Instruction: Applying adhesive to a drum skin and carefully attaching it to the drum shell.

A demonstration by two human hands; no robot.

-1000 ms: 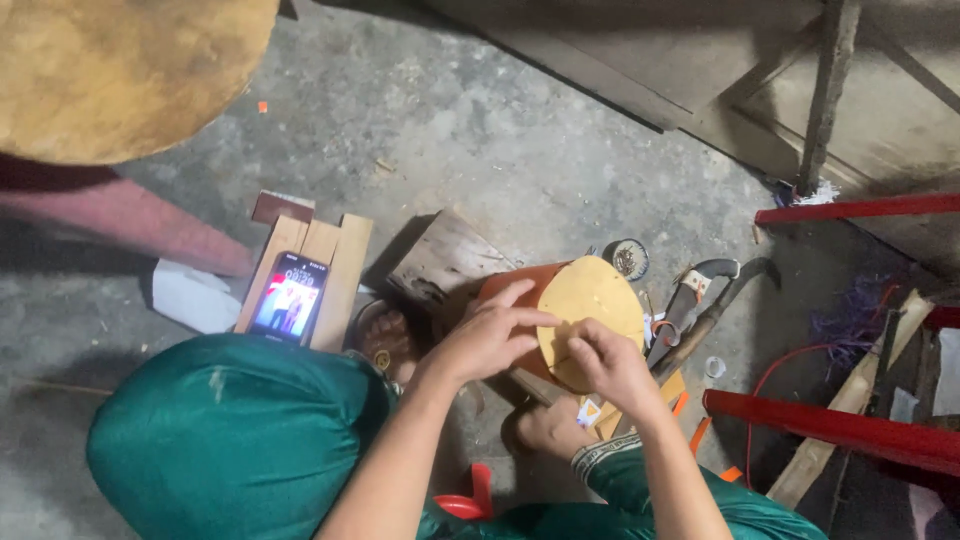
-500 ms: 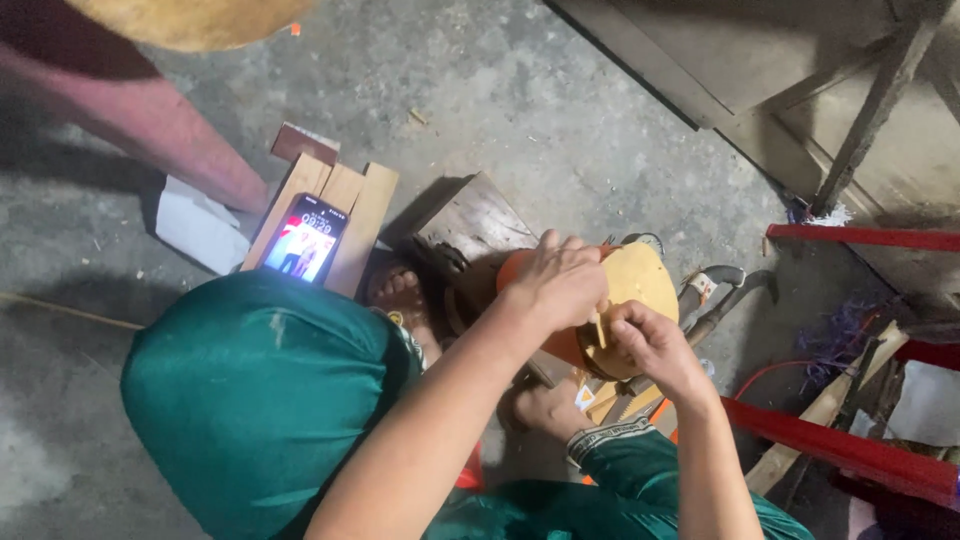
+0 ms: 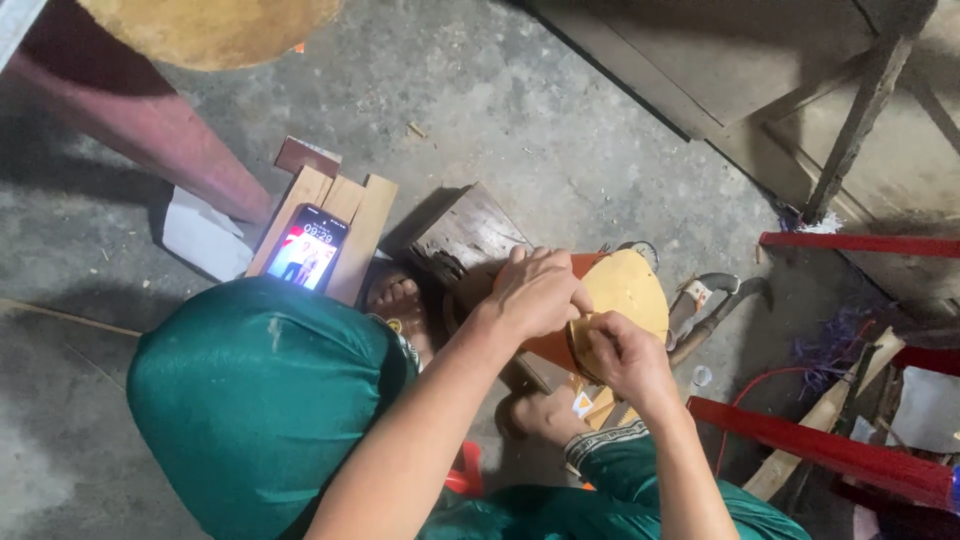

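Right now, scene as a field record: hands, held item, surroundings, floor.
left hand: left hand grips the near edge of the drum, fingers curled over the rim
right hand: right hand pinches the tan skin at the lower rim
held item: small orange drum with tan round head, lying on its side
phone: lit phone rests on wooden planks, apart from the hands
tools: metal tool lies just beyond the drum
feet: bare foot beside a wooden block
floor: grey concrete floor

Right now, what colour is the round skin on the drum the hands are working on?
Pale yellowish tan, on an orange drum; the skin shows best in the head view.
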